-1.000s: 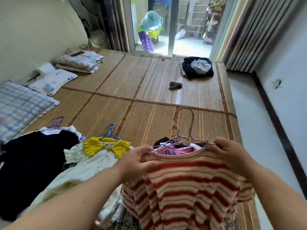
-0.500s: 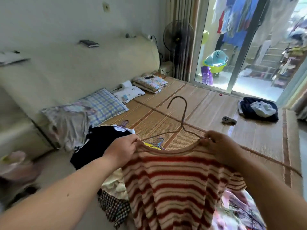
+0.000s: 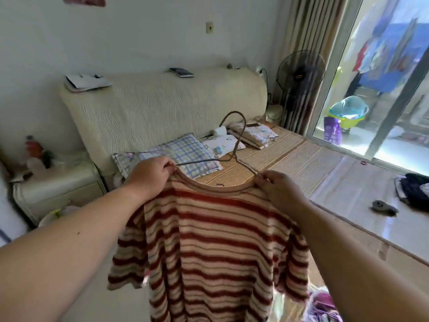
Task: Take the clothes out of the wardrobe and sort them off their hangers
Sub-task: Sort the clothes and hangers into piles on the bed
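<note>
A cream top with red stripes (image 3: 213,247) hangs in front of me on a thin wire hanger (image 3: 236,145) whose hook points up. My left hand (image 3: 151,173) pinches the top's left shoulder at the neckline, over the hanger's arm. The right shoulder and the hanger's other arm are gripped by my right hand (image 3: 278,189). The top hangs free in the air above the bed. Purple and pink clothes (image 3: 322,303) show at the bottom right, mostly hidden by the top and my arm.
A bed with a woven mat (image 3: 297,159) lies ahead, with a cream headboard (image 3: 162,105), a checked pillow (image 3: 185,154) and folded bedding (image 3: 257,133). A dark clothes pile (image 3: 415,189) lies at the right. A nightstand (image 3: 58,184), a fan (image 3: 301,70) and a glass door (image 3: 383,89) surround it.
The striped top has been lifted from the pile up in front of me. My view has swung left and up towards the headboard, so the pile on the bed is out of sight.
</note>
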The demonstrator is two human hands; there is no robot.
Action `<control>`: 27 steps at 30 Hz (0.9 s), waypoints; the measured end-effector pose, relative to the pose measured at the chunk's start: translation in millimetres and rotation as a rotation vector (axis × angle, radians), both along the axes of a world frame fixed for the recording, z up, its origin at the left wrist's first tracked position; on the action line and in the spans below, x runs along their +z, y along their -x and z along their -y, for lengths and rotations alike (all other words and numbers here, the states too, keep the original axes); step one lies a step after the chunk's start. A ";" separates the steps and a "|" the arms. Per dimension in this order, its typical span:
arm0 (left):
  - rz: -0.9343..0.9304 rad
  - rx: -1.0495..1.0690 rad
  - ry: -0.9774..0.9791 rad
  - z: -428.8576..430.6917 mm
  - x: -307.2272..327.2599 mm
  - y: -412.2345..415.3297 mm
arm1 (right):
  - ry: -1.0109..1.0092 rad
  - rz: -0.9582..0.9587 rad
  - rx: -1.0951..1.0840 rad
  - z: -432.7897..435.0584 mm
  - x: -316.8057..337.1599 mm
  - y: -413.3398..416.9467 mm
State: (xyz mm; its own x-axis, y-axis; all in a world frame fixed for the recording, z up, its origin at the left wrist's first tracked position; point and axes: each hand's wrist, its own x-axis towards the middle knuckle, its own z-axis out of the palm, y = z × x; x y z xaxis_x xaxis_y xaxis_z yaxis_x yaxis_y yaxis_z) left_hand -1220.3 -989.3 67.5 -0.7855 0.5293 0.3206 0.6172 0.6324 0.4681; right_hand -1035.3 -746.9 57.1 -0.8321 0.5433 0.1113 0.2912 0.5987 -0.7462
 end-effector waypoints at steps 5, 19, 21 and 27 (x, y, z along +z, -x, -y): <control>0.026 -0.061 -0.025 18.7 -1.7 118.6 | 0.119 -0.015 -0.098 31.2 -16.5 111.5; 0.197 -0.154 0.327 -40.7 -109.8 295.8 | 0.207 0.193 -0.238 6.2 -134.2 260.1; 0.236 -0.159 0.369 -66.9 -132.5 316.7 | 0.239 0.236 -0.252 -13.0 -158.9 276.3; 0.283 -0.159 0.529 -152.7 -202.7 374.1 | 0.278 0.416 -0.280 -79.1 -231.8 328.5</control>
State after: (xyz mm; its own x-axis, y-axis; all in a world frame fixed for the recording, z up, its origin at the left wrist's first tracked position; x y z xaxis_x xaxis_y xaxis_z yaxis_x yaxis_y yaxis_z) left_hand -1594.4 -836.6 -135.2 -0.7003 0.6772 -0.2258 0.6208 0.7339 0.2756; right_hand -1363.8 -667.8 -174.7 -0.5955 0.7114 -0.3732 0.7133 0.2544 -0.6531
